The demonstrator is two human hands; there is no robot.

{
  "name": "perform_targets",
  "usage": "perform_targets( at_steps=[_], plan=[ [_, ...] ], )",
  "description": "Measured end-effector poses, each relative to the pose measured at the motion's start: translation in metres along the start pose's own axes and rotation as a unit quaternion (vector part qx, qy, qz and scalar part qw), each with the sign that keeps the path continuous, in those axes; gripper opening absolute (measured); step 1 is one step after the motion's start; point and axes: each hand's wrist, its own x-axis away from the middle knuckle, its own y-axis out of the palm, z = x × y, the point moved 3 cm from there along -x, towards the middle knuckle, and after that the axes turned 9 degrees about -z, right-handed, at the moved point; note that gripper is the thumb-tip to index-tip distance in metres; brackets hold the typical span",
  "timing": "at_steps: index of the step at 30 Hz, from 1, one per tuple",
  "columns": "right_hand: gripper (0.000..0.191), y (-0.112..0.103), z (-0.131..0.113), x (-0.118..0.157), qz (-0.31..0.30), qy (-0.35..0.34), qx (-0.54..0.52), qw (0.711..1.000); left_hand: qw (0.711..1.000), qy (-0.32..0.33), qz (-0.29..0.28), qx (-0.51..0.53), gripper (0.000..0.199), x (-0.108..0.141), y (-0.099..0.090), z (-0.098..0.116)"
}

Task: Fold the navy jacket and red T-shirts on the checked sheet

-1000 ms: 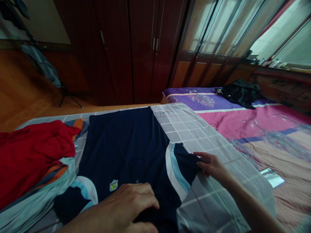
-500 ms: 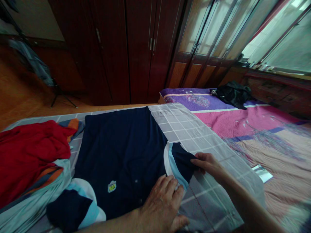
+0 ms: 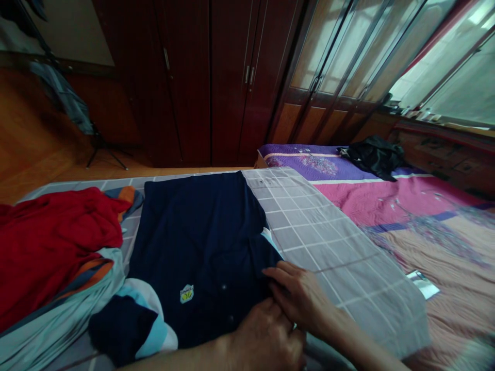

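Observation:
A navy shirt [image 3: 197,226] with white and light-blue sleeve bands and a small tennis badge [image 3: 186,293] lies spread on a grey checked cloth. Its left-hand sleeve [image 3: 124,324] sticks out at the side, while the other sleeve is folded inward over the body. My right hand [image 3: 297,288] pinches the folded sleeve between thumb and fingers. Just below it, my left hand [image 3: 266,335] is closed at the shirt's near right edge, its knuckles bent and the fingertips hidden.
Left of the shirt lies a pile with a red garment [image 3: 58,237] and a pale green one [image 3: 77,309]. A bed [image 3: 386,206] with a purple and pink cover stands to the right, with a black garment [image 3: 373,154] on it. Dark wardrobes [image 3: 228,103] line the back.
My right hand has brought the sleeve leftward over the shirt's body, covering most of its striped band. My left hand has gone from lying flat on the shirt to curled.

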Motion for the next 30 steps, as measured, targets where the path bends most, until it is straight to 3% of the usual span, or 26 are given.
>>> perform_targets(
  at_steps=[3,6,7,10,12,13,16,18,22,26,30],
  plan=[
    [0.028,0.001,0.009,0.007,-0.002,0.035,0.014,0.999,0.999,0.002,0.027,0.035,0.019,0.002,-0.018,-0.006],
    [0.030,-0.001,0.022,0.021,0.011,0.044,0.026,0.999,0.990,-0.096,0.060,0.089,0.006,0.005,-0.043,-0.023],
    [0.032,-0.001,0.026,0.026,0.019,0.047,0.031,0.998,0.984,-0.133,0.066,0.100,0.009,0.007,-0.048,-0.030],
    [0.034,0.002,0.036,0.039,0.044,0.075,0.056,0.995,0.976,-0.186,0.068,0.090,0.049,0.009,-0.051,-0.047],
    [0.029,0.006,0.041,0.044,0.051,0.092,0.069,0.992,0.979,-0.180,0.057,0.073,0.066,0.009,-0.045,-0.054],
    [0.025,0.008,0.043,0.046,0.056,0.095,0.074,0.991,0.982,-0.169,0.045,0.067,0.061,0.009,-0.041,-0.056],
    [0.016,0.010,0.046,0.051,0.098,0.093,0.077,0.988,0.988,-0.143,0.009,0.051,0.021,0.007,-0.031,-0.057],
    [0.014,0.010,0.046,0.055,0.140,0.088,0.083,0.983,0.988,-0.148,0.007,0.038,0.009,0.006,-0.031,-0.058],
    [0.010,0.014,0.043,0.063,0.177,0.089,0.103,0.975,0.984,-0.175,0.029,0.018,0.012,0.007,-0.033,-0.062],
    [0.014,0.020,0.040,0.070,0.185,0.097,0.115,0.971,0.993,-0.115,0.033,-0.002,0.035,0.007,-0.031,-0.057],
    [0.016,0.021,0.038,0.072,0.167,0.085,0.116,0.975,0.995,-0.086,0.001,-0.042,0.016,0.005,-0.029,-0.054]
  ],
)
